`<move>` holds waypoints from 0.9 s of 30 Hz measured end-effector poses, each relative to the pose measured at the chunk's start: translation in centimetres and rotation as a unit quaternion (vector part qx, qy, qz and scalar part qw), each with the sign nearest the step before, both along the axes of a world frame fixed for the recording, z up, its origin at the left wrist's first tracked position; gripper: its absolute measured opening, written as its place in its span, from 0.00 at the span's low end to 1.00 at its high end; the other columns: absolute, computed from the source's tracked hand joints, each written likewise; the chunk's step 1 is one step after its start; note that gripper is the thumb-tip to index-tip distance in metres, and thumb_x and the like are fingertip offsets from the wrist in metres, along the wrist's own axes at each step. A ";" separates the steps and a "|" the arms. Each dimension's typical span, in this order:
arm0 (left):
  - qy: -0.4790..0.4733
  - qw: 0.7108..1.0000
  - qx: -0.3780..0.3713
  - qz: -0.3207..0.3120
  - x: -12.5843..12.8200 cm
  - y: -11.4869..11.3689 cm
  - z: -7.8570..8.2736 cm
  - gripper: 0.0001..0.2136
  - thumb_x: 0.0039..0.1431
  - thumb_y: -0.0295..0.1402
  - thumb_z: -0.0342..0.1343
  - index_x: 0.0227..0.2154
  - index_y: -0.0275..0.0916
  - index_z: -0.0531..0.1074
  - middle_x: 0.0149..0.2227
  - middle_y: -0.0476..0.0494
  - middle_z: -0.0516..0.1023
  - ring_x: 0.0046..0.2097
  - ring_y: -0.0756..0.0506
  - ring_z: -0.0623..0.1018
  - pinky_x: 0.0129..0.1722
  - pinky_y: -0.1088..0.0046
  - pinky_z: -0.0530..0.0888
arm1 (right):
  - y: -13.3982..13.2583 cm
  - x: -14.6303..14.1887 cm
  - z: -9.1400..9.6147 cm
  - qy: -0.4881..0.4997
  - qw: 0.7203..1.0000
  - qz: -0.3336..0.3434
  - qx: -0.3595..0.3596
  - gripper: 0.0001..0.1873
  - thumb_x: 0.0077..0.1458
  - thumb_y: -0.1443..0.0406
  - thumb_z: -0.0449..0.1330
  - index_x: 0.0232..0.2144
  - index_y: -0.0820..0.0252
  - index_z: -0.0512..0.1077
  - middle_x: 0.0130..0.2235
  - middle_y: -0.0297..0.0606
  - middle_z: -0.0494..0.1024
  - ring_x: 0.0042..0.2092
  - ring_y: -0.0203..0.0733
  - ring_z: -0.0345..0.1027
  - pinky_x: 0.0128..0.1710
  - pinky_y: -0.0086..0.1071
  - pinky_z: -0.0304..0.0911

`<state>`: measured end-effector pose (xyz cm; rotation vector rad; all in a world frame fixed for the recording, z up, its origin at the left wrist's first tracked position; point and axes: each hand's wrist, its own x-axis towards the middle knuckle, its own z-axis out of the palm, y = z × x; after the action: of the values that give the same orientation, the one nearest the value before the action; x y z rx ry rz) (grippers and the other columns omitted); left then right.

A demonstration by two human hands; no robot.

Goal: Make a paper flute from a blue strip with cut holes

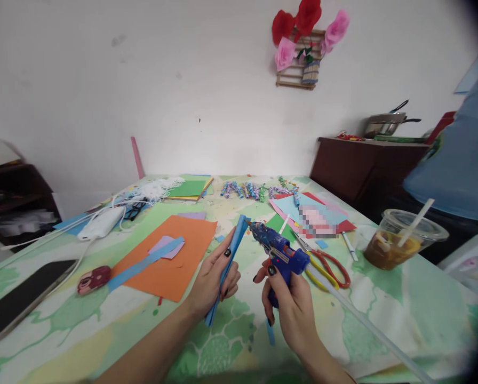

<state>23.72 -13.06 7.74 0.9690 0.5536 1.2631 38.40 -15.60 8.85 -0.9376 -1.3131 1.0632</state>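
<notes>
My left hand [217, 266] is closed round a long folded strip of blue paper [239, 234], which stands tilted in front of me. A blue hot glue gun [283, 253] is gripped in my right hand [289, 304], its nozzle pointing left at the strip's upper end. The tip appears to be at or very near the paper; contact is hard to make out. A long pale glue stick [367, 314] runs out of the gun's back toward the lower right. Below the gun lies a small blue paper scrap [270, 332].
Orange paper [191, 250], a maroon object [94, 280] and a phone [26, 293] lie left. Scissors [335, 269] and a drink cup [399, 240] stand right. Curled paper pieces [243, 190] lie at the back, white cables [119, 205] at left, a dark cabinet [355, 165] beyond.
</notes>
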 end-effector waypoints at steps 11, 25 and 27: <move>0.013 1.000 0.006 -0.011 -0.2 0.2 -0.2 0.27 0.63 0.39 0.46 0.63 0.43 0.46 0.11 0.61 0.54 0.14 0.55 0.48 0.13 0.84 0.52 | -0.2 -0.1 -0.1 -0.022 1.000 0.002 -0.015 0.21 0.59 0.52 0.49 0.25 0.63 0.64 0.12 0.25 0.59 0.12 0.27 0.52 0.12 0.21 0.47; 0.020 1.000 0.015 0.000 -0.3 0.2 -0.3 0.28 0.63 0.39 0.46 0.63 0.42 0.45 0.11 0.61 0.54 0.14 0.54 0.48 0.13 0.84 0.52 | -1.1 -0.1 -0.4 -0.035 0.997 0.024 -0.062 0.25 0.56 0.47 0.49 0.23 0.63 0.63 0.12 0.25 0.58 0.12 0.27 0.52 0.12 0.22 0.47; 0.019 1.000 0.017 0.002 -0.3 0.2 -0.3 0.28 0.63 0.39 0.46 0.63 0.42 0.45 0.11 0.60 0.54 0.14 0.54 0.48 0.12 0.84 0.52 | -1.3 -0.2 -0.4 -0.030 0.997 0.024 -0.072 0.24 0.54 0.47 0.50 0.23 0.62 0.63 0.12 0.25 0.58 0.12 0.27 0.52 0.12 0.21 0.47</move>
<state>23.40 -12.83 7.44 1.0213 0.5655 1.2643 38.25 -16.91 8.42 -1.0566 -1.3271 1.1873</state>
